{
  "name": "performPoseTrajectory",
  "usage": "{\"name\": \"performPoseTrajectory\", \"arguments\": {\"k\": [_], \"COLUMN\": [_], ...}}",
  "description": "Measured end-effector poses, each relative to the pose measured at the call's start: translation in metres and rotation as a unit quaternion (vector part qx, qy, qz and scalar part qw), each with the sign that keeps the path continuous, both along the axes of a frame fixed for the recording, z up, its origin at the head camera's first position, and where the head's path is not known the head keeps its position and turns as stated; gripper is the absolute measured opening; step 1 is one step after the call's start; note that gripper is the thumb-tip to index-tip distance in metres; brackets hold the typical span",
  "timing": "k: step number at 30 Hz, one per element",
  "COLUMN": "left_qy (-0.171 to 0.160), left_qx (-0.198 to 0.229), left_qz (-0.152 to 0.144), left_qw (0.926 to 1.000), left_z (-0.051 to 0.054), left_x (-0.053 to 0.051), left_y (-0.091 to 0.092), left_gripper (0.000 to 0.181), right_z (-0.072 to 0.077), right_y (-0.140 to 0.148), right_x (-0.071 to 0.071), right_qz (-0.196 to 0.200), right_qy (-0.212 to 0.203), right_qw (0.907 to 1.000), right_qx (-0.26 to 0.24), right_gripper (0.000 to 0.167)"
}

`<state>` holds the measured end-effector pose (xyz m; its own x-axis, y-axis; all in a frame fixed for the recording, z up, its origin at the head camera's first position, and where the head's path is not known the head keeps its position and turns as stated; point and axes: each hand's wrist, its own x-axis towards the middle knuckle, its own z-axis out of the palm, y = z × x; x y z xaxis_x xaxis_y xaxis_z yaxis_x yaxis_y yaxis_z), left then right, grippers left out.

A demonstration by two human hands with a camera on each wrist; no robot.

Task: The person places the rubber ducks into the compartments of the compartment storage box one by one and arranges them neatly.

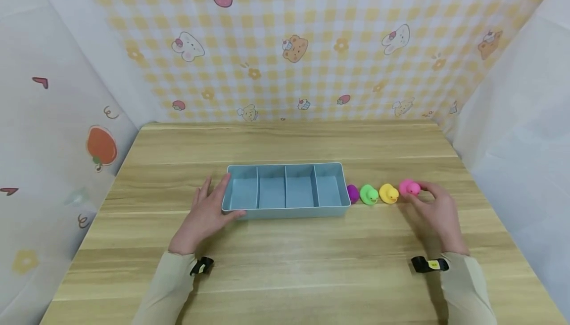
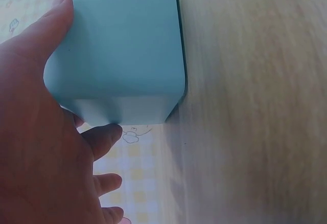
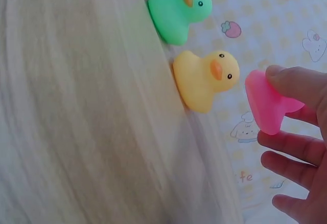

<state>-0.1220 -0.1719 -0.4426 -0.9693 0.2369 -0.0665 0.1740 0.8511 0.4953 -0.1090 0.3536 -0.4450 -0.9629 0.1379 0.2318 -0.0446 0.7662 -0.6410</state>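
Observation:
A blue-grey divided box [image 1: 271, 213] with a row of compartments stands on the table. My left hand [image 1: 202, 218] rests against its left end, thumb along the front wall and index finger touching the end wall; the other fingers [image 2: 107, 183] spread out apart from it. My right hand [image 1: 441, 213] pinches a pink rubber duck [image 3: 266, 104] between thumb and fingers, tilted and above the table. Beside it on the table sit a yellow rubber duck [image 3: 202, 83] and a green rubber duck [image 3: 176, 17]. A purple toy [image 1: 353, 194] is partly hidden by the box's right end.
The wooden table [image 1: 285, 265] reaches back to a yellow checked cloth [image 1: 267, 82] with cartoon prints. White sheets hang at the left [image 1: 53, 117] and the right. Each wrist wears a black strap.

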Motion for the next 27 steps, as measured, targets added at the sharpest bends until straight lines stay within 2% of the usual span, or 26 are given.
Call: {"name": "performPoseTrajectory", "arguments": {"k": [6,11,16,27], "left_qy": [-0.002,0.000,-0.001,-0.002], "left_qx": [-0.007,-0.005,-0.003,-0.001], "left_qz": [-0.002,0.000,0.002,0.002], "left_qw": [1.0000,1.0000,1.0000,1.0000], "left_z": [-0.004,-0.004,-0.003,-0.002], "left_x": [0.003,0.002,0.001,-0.001], "left_y": [-0.001,0.000,0.001,0.000], "left_gripper": [0.107,0.105,0.105,0.105], "right_z": [-0.001,0.001,0.005,0.000], "right_y": [-0.008,-0.012,-0.017,-0.034], "right_x": [0.001,0.000,-0.003,-0.014], "right_qz": [-0.005,-0.003,0.003,0.021], "right_qy": [0.028,0.032,0.042,0.075], "right_qw": [0.9995,0.9993,0.9989,0.9968], "right_qx": [0.012,0.017,0.021,0.017], "right_gripper": [0.036,0.037,0.039,0.037]}}
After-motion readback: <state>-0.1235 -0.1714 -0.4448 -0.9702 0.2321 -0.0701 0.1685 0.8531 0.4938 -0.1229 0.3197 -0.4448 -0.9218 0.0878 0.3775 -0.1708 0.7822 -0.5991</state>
